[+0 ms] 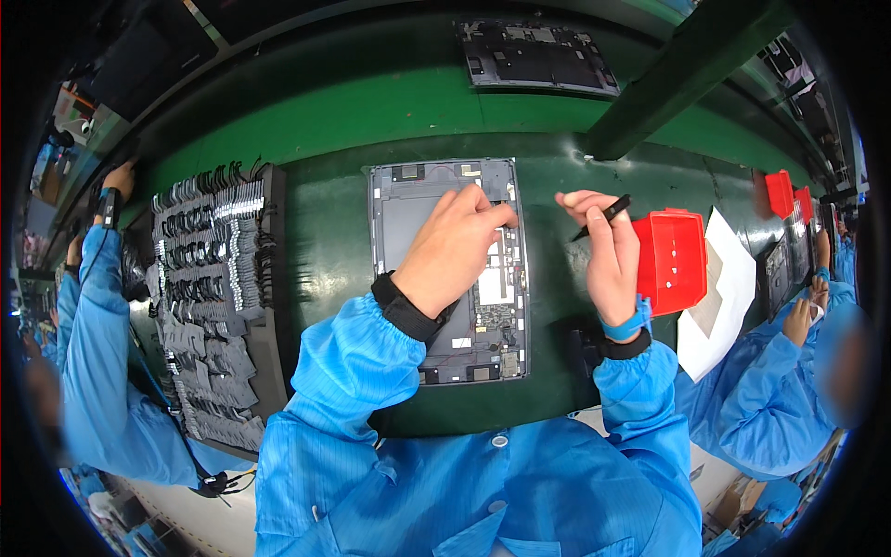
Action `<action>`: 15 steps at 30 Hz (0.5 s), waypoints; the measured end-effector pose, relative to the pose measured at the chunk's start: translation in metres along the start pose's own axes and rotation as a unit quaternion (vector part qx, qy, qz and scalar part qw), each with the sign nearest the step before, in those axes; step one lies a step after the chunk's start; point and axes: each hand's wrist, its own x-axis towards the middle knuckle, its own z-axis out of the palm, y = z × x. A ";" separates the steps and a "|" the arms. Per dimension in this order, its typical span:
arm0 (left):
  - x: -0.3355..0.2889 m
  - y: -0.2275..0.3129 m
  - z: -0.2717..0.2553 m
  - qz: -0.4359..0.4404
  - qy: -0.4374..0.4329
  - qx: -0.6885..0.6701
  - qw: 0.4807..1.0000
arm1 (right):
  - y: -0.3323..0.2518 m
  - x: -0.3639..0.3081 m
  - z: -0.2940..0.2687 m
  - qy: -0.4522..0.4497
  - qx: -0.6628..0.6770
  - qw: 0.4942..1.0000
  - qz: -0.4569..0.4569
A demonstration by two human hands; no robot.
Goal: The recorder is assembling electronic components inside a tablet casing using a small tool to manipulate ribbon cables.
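In front of me lies an opened grey tablet-like housing (394,206), its circuit board (494,320) exposed along the right side. Over the housing's upper middle is my left hand (452,243). Its fingers are bent together, with the tips down near the right edge; whatever they pinch or press is hidden. To the right of the housing, my right hand (613,269) is raised above the table. Between its fingers it grips a slim black pen-like tool (614,208), with the thin end pointing left. Thumb and forefinger reach out past the tool.
A red bin (670,265) with small white bits stands by my right hand, beside white paper (733,297). At left is a dark tray (269,348) of grey parts with black cables. Another housing (538,58) lies beyond; a green post (682,84) rises nearby. People sit on both sides.
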 end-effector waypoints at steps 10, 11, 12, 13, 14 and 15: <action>0.006 -0.005 -0.001 0.004 -0.008 -0.007 1.000 | -0.026 0.003 0.003 -0.198 -0.397 0.883 -0.156; 0.006 -0.006 -0.001 0.004 -0.008 -0.007 1.000 | -0.025 0.003 0.005 -0.198 -0.397 0.883 -0.156; 0.007 -0.006 -0.002 0.005 -0.009 -0.011 1.000 | -0.025 0.003 0.008 -0.194 -0.405 0.877 -0.167; 0.008 -0.006 -0.002 0.006 -0.010 -0.014 1.000 | -0.025 0.003 0.010 -0.191 -0.414 0.872 -0.178; 0.008 -0.006 -0.001 0.006 -0.010 -0.015 1.000 | -0.024 0.004 0.010 -0.191 -0.414 0.872 -0.178; 0.009 -0.007 -0.001 0.009 -0.006 -0.011 1.000 | -0.024 0.004 0.011 -0.189 -0.415 0.870 -0.187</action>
